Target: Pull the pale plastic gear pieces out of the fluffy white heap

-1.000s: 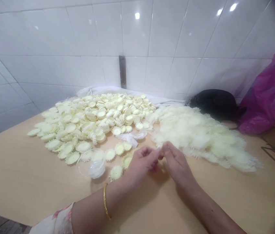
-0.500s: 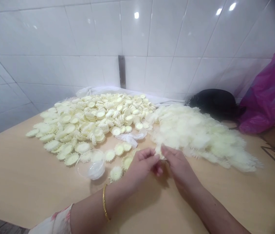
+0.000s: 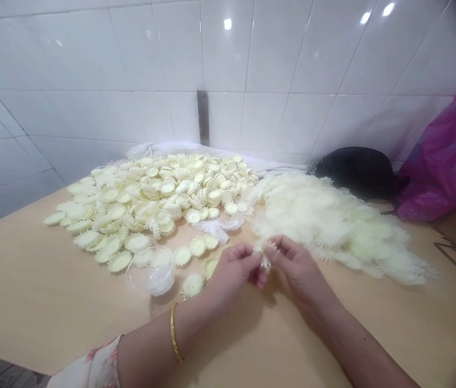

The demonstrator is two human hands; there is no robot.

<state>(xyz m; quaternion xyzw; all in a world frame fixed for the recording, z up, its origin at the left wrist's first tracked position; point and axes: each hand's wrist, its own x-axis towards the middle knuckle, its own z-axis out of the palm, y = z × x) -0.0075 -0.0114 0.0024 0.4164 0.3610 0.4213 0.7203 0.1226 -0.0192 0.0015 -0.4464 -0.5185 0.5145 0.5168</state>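
Between my fingertips is a small pale-yellow flower-shaped piece [image 3: 266, 260] with a fringed edge. My left hand [image 3: 236, 269] pinches it from the left, and my right hand [image 3: 296, 269] grips its other side with thumb and fingers. Part of the piece is hidden behind the fingers. Just left of my left hand, a few scalloped yellow discs [image 3: 192, 286] lie on the table. A clear plastic tub [image 3: 159, 279] with something whitish in it stands left of them. Beyond my right hand spreads a heap of thin, frilly, translucent pale-yellow petal pieces [image 3: 316, 215].
A large pile of scalloped yellow discs [image 3: 142, 199] covers the back left of the wooden table [image 3: 50, 302]. A crumpled white scrap [image 3: 217, 229] lies in front of it. At the back right are a black rounded object [image 3: 355, 171] and a pink plastic bag [image 3: 446, 156], before a tiled wall [image 3: 151, 64].
The piece between my hands has turned, and more of its fringed edge now shows. My right fingers have shifted around it; the heaps lie as before.
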